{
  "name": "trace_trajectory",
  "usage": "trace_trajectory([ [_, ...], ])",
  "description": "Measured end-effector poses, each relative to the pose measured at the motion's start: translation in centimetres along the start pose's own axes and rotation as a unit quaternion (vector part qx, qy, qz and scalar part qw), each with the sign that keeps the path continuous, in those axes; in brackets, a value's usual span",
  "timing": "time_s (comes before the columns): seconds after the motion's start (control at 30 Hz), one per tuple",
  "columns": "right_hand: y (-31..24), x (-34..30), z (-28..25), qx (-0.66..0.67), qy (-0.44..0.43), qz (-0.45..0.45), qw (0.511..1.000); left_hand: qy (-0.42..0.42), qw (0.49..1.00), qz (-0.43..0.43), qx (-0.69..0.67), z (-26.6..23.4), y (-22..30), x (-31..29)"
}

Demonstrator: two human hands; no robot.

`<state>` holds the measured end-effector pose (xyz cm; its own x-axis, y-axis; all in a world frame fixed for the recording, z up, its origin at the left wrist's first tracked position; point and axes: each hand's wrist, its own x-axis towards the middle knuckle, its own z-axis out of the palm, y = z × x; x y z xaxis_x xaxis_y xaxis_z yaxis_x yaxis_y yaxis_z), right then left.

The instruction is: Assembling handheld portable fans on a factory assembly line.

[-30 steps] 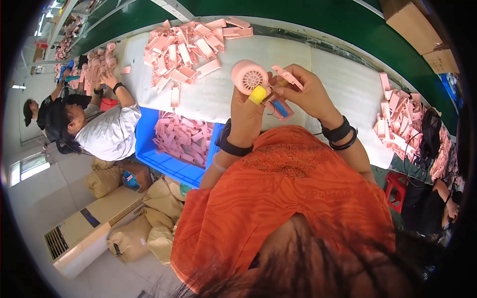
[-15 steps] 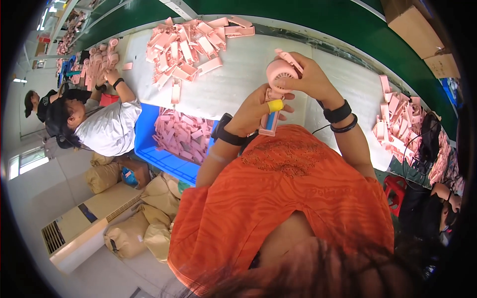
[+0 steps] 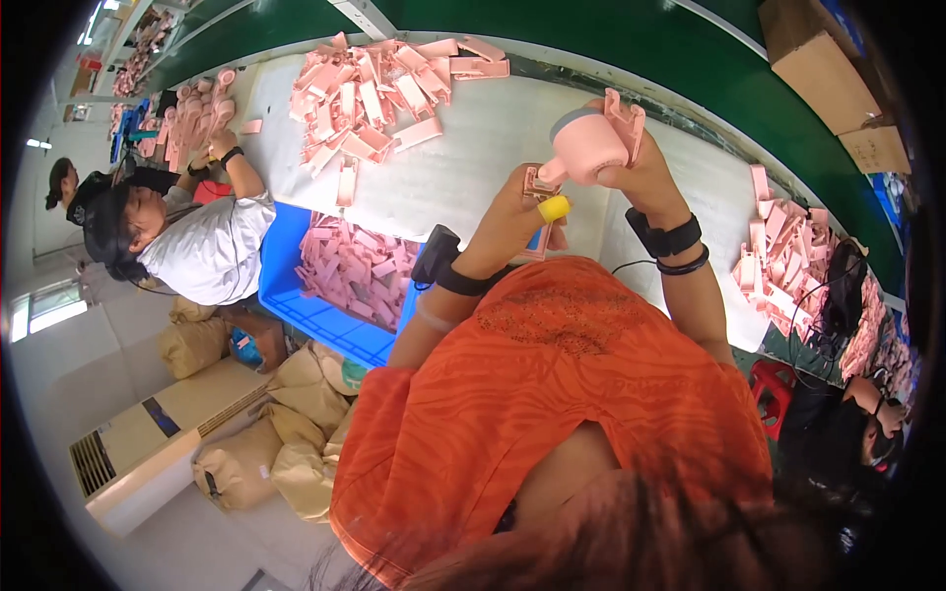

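My left hand (image 3: 501,231) is closed round a pink handle shell (image 3: 536,181); a blue strip, perhaps a battery, shows inside it. A yellow cover (image 3: 554,209) wraps a finger or thumb of this hand. My right hand (image 3: 645,175) grips a round pink fan head (image 3: 589,148) with a grey rim, its short neck pointing at the top of the handle shell. Whether neck and shell touch I cannot tell. A second pink shell piece (image 3: 625,116) with clip-like ends is also in my right hand, standing up beside the fan head.
Pink shell pieces lie heaped on the white worktable (image 3: 483,118), one pile (image 3: 370,98) at far left, another (image 3: 783,251) at right. A blue crate (image 3: 330,330) of pink parts stands by my left arm. A co-worker in a white shirt (image 3: 212,251) works at left.
My right hand has turned the fan head, so its smooth side shows instead of the slotted grille, and moved it slightly right. The second shell piece turned with it. My left hand still holds the handle shell.
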<state>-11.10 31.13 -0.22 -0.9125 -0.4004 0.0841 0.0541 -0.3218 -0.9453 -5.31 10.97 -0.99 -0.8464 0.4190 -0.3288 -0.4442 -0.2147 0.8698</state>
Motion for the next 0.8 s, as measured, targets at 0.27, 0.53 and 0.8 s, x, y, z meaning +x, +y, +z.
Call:
trace_trajectory([
  [0.27, -0.4, 0.8, -0.1, 0.0, -0.042, -0.006, 0.999, -0.025, 1.0, 0.014, -0.001, 0.4, 0.7, -0.1],
  [0.53, 0.1, 0.6, -0.7, -0.034, -0.043, 0.003, 0.998, -0.114, 0.986, -0.02, -0.12, -0.5, 0.8, -0.5],
  [0.8, -0.2, 0.0, -0.9, -0.068, -0.062, 0.031, 0.995, -0.069, 0.989, -0.018, -0.128, -1.2, 0.3, -0.6],
])
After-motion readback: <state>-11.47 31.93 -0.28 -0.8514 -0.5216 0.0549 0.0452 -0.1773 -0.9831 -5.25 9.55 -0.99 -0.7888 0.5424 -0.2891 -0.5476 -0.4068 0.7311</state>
